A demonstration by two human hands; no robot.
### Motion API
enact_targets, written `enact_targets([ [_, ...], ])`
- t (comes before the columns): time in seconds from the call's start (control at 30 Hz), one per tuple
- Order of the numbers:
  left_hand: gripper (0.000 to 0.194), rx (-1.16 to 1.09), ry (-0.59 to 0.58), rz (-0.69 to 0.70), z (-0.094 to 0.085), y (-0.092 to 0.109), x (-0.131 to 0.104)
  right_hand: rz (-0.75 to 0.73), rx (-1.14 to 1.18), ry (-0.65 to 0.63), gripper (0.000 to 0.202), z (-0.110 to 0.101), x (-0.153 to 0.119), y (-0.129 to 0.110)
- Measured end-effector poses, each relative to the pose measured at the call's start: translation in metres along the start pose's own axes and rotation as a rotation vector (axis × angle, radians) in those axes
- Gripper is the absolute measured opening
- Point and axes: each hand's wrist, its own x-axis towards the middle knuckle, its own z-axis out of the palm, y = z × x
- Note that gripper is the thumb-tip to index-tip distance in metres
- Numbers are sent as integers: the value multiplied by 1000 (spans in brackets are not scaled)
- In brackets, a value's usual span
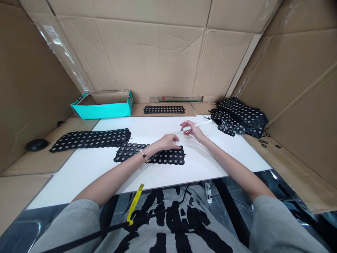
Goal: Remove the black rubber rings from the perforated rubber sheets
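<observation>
My right hand point(194, 131) is closed around a slim white pen-like tool point(204, 123), whose small dark tip points left. Just left of it, my left hand point(168, 141) hovers over a black sheet of joined rings point(168, 157), fingers curled and thumb apart from them, holding nothing that I can see. That sheet lies on the white board, its left part overlapping or meeting another dotted piece point(129, 152); my left wrist and bracelet hide where they join. A longer stack of similar black sheets point(91, 139) lies to the left.
At the back left stands a turquoise box point(105, 110). One ring sheet point(164, 109) lies at the back on cardboard. A heap of black sheets point(240, 114) fills the back right, with loose black rings point(264, 141) nearby. A black round object point(37, 144) sits far left. Cardboard walls point(147, 52) surround the board.
</observation>
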Motion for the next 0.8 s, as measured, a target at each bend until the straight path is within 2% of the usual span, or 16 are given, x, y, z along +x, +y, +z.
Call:
enact_targets([
  [0.1,34,10,-48,40,1,3,-4,12,-43,-16,61,0,-2,1],
  [0.23,32,-53,-51,32,4,9,-8,-5,-77,-17,64,-1,-2,1],
  [0.4,18,-142,-73,101,8,5,-5,5,-80,4,64,0,-2,3],
  [0.47,15,-173,-42,108,7,1,-3,9,-67,40,62,0,-1,4],
  [0.53,14,-191,66,59,2,-4,0,9,-61,48,57,-1,-1,3],
  [0.63,18,-183,215,-20,-8,-14,3,5,-56,-14,42,1,-3,-1],
  [0.8,27,-185,144,-23,-16,-28,5,46,16,-99,32,10,-10,-3],
])
